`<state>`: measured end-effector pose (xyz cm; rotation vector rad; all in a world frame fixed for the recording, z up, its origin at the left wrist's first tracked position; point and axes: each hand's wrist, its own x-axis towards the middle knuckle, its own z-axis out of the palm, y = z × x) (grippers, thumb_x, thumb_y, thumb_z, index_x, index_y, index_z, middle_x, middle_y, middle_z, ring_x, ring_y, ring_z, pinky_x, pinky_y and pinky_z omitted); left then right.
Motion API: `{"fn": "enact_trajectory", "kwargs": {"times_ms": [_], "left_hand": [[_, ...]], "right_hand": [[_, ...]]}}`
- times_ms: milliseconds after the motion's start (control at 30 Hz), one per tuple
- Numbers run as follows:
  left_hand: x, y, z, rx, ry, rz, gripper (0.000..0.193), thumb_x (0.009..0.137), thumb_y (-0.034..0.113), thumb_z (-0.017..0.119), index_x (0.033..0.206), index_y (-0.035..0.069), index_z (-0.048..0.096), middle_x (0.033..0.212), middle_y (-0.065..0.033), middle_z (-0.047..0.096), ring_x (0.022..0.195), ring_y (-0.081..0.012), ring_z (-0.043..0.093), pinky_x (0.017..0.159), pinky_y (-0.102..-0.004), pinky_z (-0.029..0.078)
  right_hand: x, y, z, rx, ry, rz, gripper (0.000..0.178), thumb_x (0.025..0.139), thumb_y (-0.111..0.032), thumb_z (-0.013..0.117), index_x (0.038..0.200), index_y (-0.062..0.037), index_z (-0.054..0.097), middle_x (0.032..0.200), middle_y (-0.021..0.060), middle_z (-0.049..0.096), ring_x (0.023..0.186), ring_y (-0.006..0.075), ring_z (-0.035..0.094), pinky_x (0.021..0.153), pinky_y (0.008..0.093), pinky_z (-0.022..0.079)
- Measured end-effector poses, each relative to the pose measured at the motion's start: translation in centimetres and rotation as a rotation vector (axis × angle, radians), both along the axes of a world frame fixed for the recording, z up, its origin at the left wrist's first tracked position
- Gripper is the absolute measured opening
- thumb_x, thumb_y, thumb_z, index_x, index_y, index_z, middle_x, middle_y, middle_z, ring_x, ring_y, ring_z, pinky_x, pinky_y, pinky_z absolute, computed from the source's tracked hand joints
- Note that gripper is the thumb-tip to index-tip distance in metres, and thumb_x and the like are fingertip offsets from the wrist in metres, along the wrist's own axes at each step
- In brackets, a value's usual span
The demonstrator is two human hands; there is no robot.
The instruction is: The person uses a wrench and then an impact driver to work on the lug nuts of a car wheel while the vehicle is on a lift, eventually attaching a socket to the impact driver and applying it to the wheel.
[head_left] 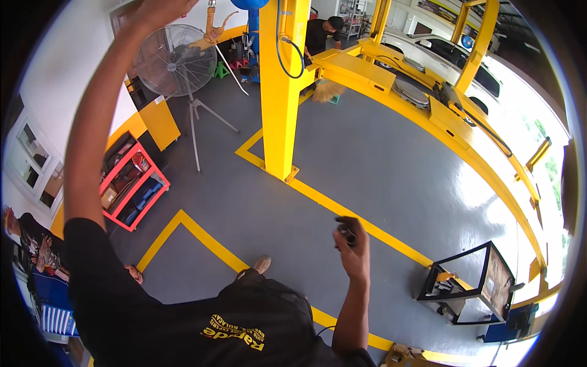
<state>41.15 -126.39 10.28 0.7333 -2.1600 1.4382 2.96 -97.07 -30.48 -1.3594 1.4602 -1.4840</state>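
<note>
Left hand partly beyond the view's top edge.

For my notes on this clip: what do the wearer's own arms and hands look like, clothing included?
The left hand, partly cut off by the top edge, and the right hand show no gloves. Both forearms are bare. The left sleeve is short and plain black, matching the black shirt, which carries yellow printing.

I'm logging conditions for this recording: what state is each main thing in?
Left hand: raised, partly cut off by the top edge
Right hand: curled around a small dark object
Fan: upright on its tripod; spinning or not, unclear
Red cart: open shelves, loaded
Yellow post: upright
Black-framed stand: open-sided, holding items
</note>
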Motion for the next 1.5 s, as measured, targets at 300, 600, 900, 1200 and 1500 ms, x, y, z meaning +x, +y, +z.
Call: {"fn": "enact_trajectory", "kwargs": {"times_ms": [300,600,900,1200,1500], "left_hand": [[0.9,-10.7,5.8,0.046,-0.519,0.289,0.068,0.082,0.008,0.075,0.144,0.024,0.054,0.161,-0.0050,0.042,0.154,-0.0255,0.030,0.128,-0.0503,0.023],[8.9,-26.8,7.9,0.299,-0.778,0.392,0.035,0.089,0.019,0.073,0.123,0.008,0.069,0.103,-0.0111,0.070,0.099,-0.0353,0.061,0.084,-0.0457,0.049],[-3.8,-23.0,-22.3,0.762,-0.593,-0.303,0.049,0.094,0.028,0.066,0.131,0.001,0.050,0.078,-0.0185,0.069,0.070,-0.0425,0.068,0.066,-0.0537,0.053],[-22.5,0.6,-41.1,1.541,-0.401,-0.752,0.037,0.100,0.022,0.065,0.133,0.008,0.056,0.093,-0.0210,0.074,0.087,-0.0437,0.071,0.070,-0.0490,0.055],[-37.9,21.0,-45.4,2.226,-0.652,-0.704,0.032,0.105,0.028,0.062,0.126,0.003,0.062,0.068,-0.0081,0.061,0.059,-0.0150,0.053,0.058,-0.0362,0.042]], "right_hand": [[15.1,-21.3,6.7,0.162,-0.193,0.652,0.055,0.099,-0.035,0.070,0.141,-0.0033,0.056,0.102,0.0120,0.071,0.059,0.0103,0.054,0.053,0.0257,0.044],[33.0,-40.0,11.8,0.090,-0.572,0.831,0.075,0.099,-0.054,0.065,0.147,0.0001,0.048,0.116,0.0090,0.072,0.054,0.0076,0.048,0.048,0.0234,0.042],[22.2,-43.4,3.7,-0.507,-1.171,0.465,0.060,0.104,-0.045,0.062,0.148,-0.0088,0.046,0.125,0.0058,0.060,0.074,0.0108,0.060,0.061,0.0264,0.052],[5.5,-13.5,-11.1,-0.170,-1.076,-0.313,0.048,0.101,-0.050,0.063,0.119,-0.0054,0.067,0.096,0.0051,0.066,0.079,0.0113,0.063,0.067,0.0248,0.052],[-2.9,11.9,-8.7,0.434,-0.735,-1.049,0.073,0.095,-0.073,0.056,0.083,-0.0027,0.073,0.065,0.0035,0.065,0.052,0.0090,0.054,0.049,0.0258,0.041]]}}
